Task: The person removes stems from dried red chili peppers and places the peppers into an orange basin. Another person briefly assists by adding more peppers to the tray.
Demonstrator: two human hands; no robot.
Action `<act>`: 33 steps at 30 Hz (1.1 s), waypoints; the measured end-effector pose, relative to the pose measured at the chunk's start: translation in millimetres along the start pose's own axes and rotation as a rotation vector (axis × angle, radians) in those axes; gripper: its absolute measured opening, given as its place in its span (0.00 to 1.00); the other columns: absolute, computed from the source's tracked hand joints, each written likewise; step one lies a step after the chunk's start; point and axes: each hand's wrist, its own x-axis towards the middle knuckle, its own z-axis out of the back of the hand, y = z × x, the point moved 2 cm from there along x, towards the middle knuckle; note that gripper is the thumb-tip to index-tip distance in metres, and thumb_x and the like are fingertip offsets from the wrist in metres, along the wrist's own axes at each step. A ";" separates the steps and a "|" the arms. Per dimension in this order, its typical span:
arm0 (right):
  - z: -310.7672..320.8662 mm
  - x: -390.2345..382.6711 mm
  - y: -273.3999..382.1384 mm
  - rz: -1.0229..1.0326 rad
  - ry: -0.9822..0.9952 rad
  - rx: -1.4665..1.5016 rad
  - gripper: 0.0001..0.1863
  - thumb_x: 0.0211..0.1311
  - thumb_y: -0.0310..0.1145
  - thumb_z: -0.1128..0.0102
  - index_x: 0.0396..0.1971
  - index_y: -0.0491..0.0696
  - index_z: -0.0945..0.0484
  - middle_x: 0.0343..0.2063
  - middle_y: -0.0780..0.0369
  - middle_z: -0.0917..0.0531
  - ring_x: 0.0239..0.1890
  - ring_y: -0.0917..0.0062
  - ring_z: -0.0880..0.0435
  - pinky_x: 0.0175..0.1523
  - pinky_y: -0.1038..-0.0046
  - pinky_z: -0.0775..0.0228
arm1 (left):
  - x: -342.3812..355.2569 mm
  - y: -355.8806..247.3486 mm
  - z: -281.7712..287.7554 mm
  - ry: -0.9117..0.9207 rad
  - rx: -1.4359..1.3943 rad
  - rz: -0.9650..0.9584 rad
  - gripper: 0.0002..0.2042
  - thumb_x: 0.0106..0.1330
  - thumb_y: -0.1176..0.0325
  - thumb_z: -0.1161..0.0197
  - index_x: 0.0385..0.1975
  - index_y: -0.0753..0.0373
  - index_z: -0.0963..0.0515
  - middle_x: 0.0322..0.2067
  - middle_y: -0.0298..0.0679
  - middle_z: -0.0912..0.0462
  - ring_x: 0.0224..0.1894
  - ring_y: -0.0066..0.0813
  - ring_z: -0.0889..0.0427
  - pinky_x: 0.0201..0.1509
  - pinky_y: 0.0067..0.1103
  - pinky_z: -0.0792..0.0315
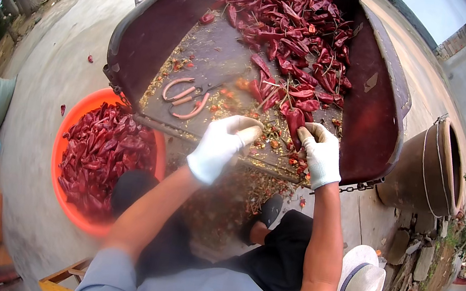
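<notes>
Both my hands wear white gloves and are raised over the front edge of a dark maroon cart bed. My right hand pinches a dark red dried chili pepper between thumb and fingers. To the left of it, my left hand is closed, thumb and fingertips pressed together; whatever may be between them cannot be made out. Beyond my hands a large heap of dried chili peppers with stems covers the back and right of the bed. Scissors with pinkish handles lie beyond my left hand, among scattered seeds.
An orange basin full of dried chili peppers stands on the concrete at the left. Stems and scraps litter the ground below the cart. A large brown clay pot and a pale hat are at the right. Chains hang from the cart's corners.
</notes>
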 end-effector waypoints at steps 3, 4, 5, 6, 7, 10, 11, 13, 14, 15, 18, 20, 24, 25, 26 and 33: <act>-19.0 -16.5 -3.2 0.005 0.172 0.261 0.11 0.70 0.32 0.37 0.46 0.41 0.21 0.34 0.67 0.18 0.27 0.87 0.22 0.29 0.83 0.27 | 5.4 1.2 -5.4 -0.005 0.150 -0.172 0.16 0.69 0.64 0.35 0.52 0.65 0.19 0.34 0.33 0.17 0.27 0.15 0.24 0.28 0.15 0.29; -25.6 -22.9 -2.2 -0.021 0.259 0.248 0.12 0.70 0.33 0.38 0.46 0.41 0.21 0.34 0.67 0.18 0.29 0.87 0.21 0.30 0.83 0.25 | 6.5 0.7 -7.4 -0.005 0.204 -0.268 0.16 0.69 0.64 0.34 0.52 0.66 0.20 0.35 0.34 0.16 0.27 0.16 0.23 0.30 0.16 0.28; -32.0 -29.8 2.1 -0.071 0.304 0.242 0.12 0.70 0.33 0.38 0.47 0.42 0.21 0.35 0.67 0.18 0.31 0.86 0.20 0.31 0.83 0.24 | 6.8 -1.1 -7.9 -0.015 0.226 -0.331 0.17 0.67 0.65 0.33 0.52 0.68 0.20 0.38 0.35 0.14 0.30 0.17 0.20 0.35 0.17 0.26; -38.8 -35.8 6.7 -0.121 0.349 0.235 0.13 0.71 0.34 0.38 0.48 0.42 0.22 0.35 0.67 0.17 0.32 0.86 0.19 0.32 0.83 0.24 | 6.1 -2.2 -5.2 0.012 0.212 -0.240 0.17 0.67 0.65 0.33 0.51 0.68 0.20 0.38 0.35 0.14 0.30 0.17 0.19 0.35 0.18 0.26; -44.0 -36.0 -0.4 -0.076 0.387 0.210 0.13 0.71 0.34 0.39 0.49 0.43 0.22 0.36 0.66 0.17 0.34 0.85 0.18 0.35 0.81 0.22 | 3.0 -9.3 -5.7 0.047 0.196 -0.147 0.17 0.67 0.65 0.33 0.51 0.68 0.20 0.38 0.36 0.14 0.31 0.16 0.19 0.35 0.18 0.26; -46.4 -33.4 -8.0 0.136 0.304 -0.011 0.13 0.68 0.31 0.41 0.46 0.38 0.22 0.36 0.59 0.14 0.37 0.79 0.16 0.38 0.72 0.21 | 3.4 -4.9 -1.8 -0.040 0.519 -0.316 0.13 0.63 0.66 0.30 0.43 0.65 0.18 0.30 0.35 0.16 0.27 0.23 0.18 0.33 0.21 0.25; -44.8 -33.4 -6.7 0.164 0.278 -0.067 0.12 0.68 0.32 0.40 0.44 0.39 0.22 0.35 0.58 0.14 0.36 0.77 0.15 0.39 0.71 0.21 | 3.5 -0.9 1.5 -0.108 0.740 -0.500 0.12 0.62 0.66 0.30 0.41 0.64 0.17 0.28 0.35 0.18 0.26 0.25 0.18 0.33 0.22 0.24; -39.4 -35.4 3.4 0.218 0.223 -0.174 0.11 0.67 0.33 0.39 0.42 0.40 0.21 0.33 0.56 0.13 0.35 0.74 0.13 0.39 0.69 0.22 | -0.1 2.2 4.4 -0.176 0.962 -0.769 0.09 0.57 0.65 0.28 0.36 0.57 0.18 0.26 0.38 0.22 0.25 0.37 0.19 0.31 0.27 0.24; -40.2 -37.8 7.4 0.271 0.212 -0.243 0.11 0.66 0.34 0.38 0.41 0.41 0.21 0.32 0.56 0.13 0.34 0.72 0.13 0.39 0.69 0.22 | -2.1 3.5 4.6 -0.151 1.011 -0.777 0.08 0.57 0.66 0.30 0.36 0.57 0.18 0.27 0.39 0.22 0.28 0.39 0.18 0.32 0.30 0.24; -44.3 -40.9 11.4 0.323 0.201 -0.311 0.11 0.65 0.34 0.37 0.39 0.43 0.21 0.32 0.55 0.13 0.34 0.70 0.13 0.38 0.69 0.23 | -5.0 4.4 4.4 -0.126 1.060 -0.785 0.08 0.57 0.66 0.32 0.35 0.56 0.19 0.29 0.40 0.21 0.30 0.41 0.17 0.34 0.32 0.23; -52.6 -51.2 17.4 0.508 0.108 -0.425 0.08 0.62 0.34 0.34 0.34 0.47 0.21 0.28 0.56 0.15 0.29 0.63 0.15 0.35 0.68 0.25 | -7.8 8.5 0.8 -0.082 1.233 -0.751 0.08 0.56 0.68 0.35 0.35 0.55 0.20 0.30 0.40 0.21 0.32 0.44 0.16 0.34 0.34 0.23; -55.0 -51.0 15.3 0.667 0.061 -0.515 0.06 0.62 0.33 0.35 0.33 0.48 0.20 0.26 0.56 0.16 0.27 0.62 0.16 0.34 0.67 0.26 | -6.6 10.0 3.4 -0.073 1.252 -0.744 0.07 0.56 0.68 0.36 0.35 0.56 0.20 0.30 0.40 0.20 0.33 0.45 0.17 0.34 0.35 0.23; -51.5 -43.3 -0.1 0.626 0.113 -0.289 0.04 0.65 0.31 0.38 0.37 0.48 0.19 0.23 0.58 0.17 0.21 0.68 0.19 0.27 0.70 0.29 | -6.5 3.5 3.4 -0.012 0.944 -0.585 0.07 0.58 0.68 0.30 0.34 0.60 0.17 0.28 0.38 0.18 0.29 0.32 0.17 0.32 0.26 0.26; -48.8 -42.7 2.4 0.296 0.177 -0.041 0.06 0.68 0.33 0.40 0.37 0.47 0.19 0.22 0.60 0.17 0.20 0.73 0.19 0.25 0.74 0.30 | -8.5 -1.9 4.3 0.029 0.782 -0.488 0.07 0.58 0.69 0.29 0.34 0.61 0.17 0.27 0.36 0.18 0.28 0.28 0.18 0.32 0.24 0.27; -47.5 -44.0 4.4 -0.036 0.237 0.204 0.08 0.71 0.35 0.41 0.38 0.46 0.20 0.21 0.62 0.17 0.19 0.78 0.20 0.23 0.78 0.31 | -9.6 -3.9 5.9 0.070 0.621 -0.390 0.07 0.58 0.69 0.28 0.34 0.62 0.16 0.27 0.35 0.18 0.28 0.24 0.20 0.32 0.23 0.27; 7.9 21.7 -14.4 0.454 -0.068 -0.600 0.15 0.63 0.28 0.41 0.50 0.50 0.20 0.43 0.57 0.14 0.47 0.63 0.14 0.51 0.63 0.22 | -17.4 -8.1 20.6 0.152 -0.029 -0.095 0.11 0.67 0.66 0.36 0.42 0.66 0.21 0.38 0.37 0.16 0.39 0.21 0.18 0.34 0.15 0.29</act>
